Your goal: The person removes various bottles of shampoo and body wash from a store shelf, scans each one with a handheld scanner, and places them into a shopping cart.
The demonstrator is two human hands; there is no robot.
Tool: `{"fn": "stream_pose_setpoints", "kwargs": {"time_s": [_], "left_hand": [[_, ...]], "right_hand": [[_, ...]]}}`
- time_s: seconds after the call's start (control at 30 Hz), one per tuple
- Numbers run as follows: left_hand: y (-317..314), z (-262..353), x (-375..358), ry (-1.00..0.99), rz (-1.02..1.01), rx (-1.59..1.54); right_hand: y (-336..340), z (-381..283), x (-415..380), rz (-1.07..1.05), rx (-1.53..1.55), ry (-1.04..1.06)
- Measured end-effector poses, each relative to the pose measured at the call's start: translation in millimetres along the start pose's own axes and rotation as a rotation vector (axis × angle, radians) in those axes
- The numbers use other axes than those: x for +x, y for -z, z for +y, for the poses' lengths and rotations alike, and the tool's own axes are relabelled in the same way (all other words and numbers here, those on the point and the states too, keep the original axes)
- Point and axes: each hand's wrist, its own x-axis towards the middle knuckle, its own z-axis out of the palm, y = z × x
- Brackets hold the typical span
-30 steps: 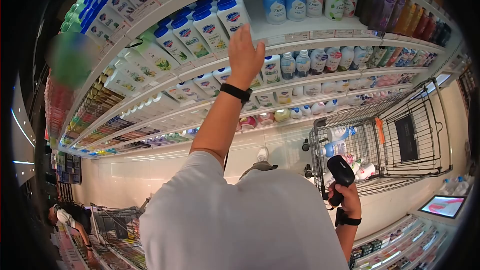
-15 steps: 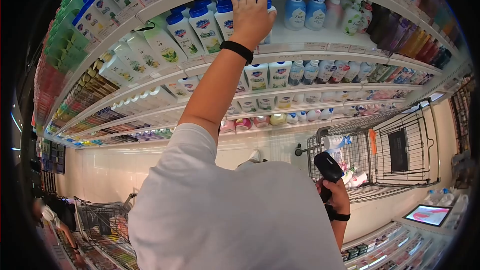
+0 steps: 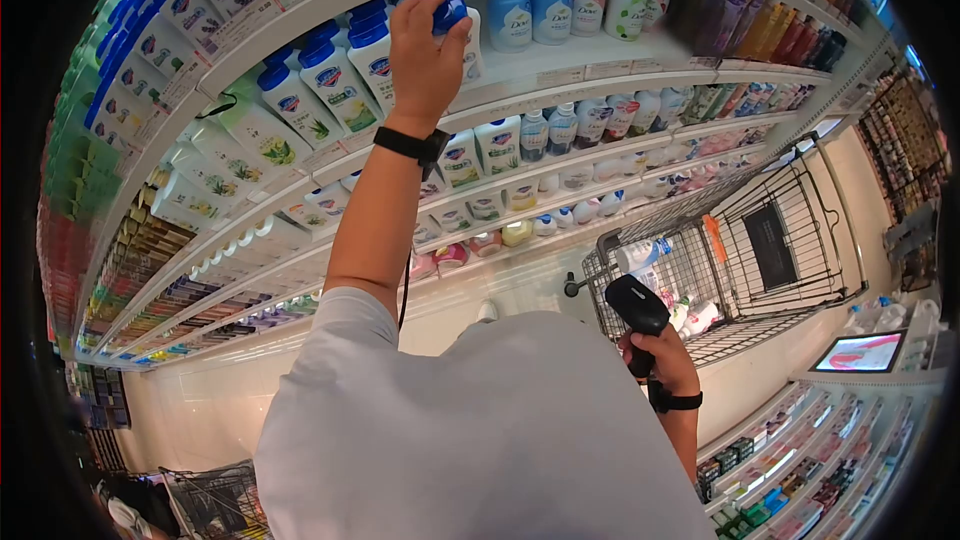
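My left hand (image 3: 428, 65) reaches up to the shelf, its fingers bent round the blue cap of a white bottle (image 3: 470, 52) at the right end of a row. Beside it stand white bottles with blue caps (image 3: 335, 83). Blue pump bottles (image 3: 511, 15) are a little to the right. Low on the right, my right hand (image 3: 665, 352) is closed round the handle of a black handheld device (image 3: 637, 307), held over the near side of the shopping cart. Both wrists wear black bands.
A wire shopping cart (image 3: 720, 270) with several bottles inside stands at the right. Lower shelves (image 3: 600, 140) hold more bottles. A screen (image 3: 860, 352) sits on a shelf at the lower right. Another cart (image 3: 215, 500) and part of a person (image 3: 128, 518) are at the lower left.
The view has turned and shifted, so the shelf lies further left and more tilted. My left hand is still at the blue caps; my right hand still holds the black device.
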Motion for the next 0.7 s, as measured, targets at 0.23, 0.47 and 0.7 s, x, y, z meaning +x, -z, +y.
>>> {"fn": "stream_pose_setpoints", "kwargs": {"time_s": [0.23, 0.47, 0.7], "left_hand": [[56.5, 60.9, -1.8, 0.382, 0.049, -1.135], [28.4, 91.6, -110.6, 1.031, -0.406, -1.946], [13.0, 123.0, -141.3, 1.311, -0.554, -2.113]], "right_hand": [[-3.6, -34.3, -6.0, -0.132, 0.307, 0.270], [-11.5, -47.1, -6.5, -0.294, 0.299, 0.340], [-33.7, -52.8, -11.1, -0.317, 0.297, 0.125]]}}
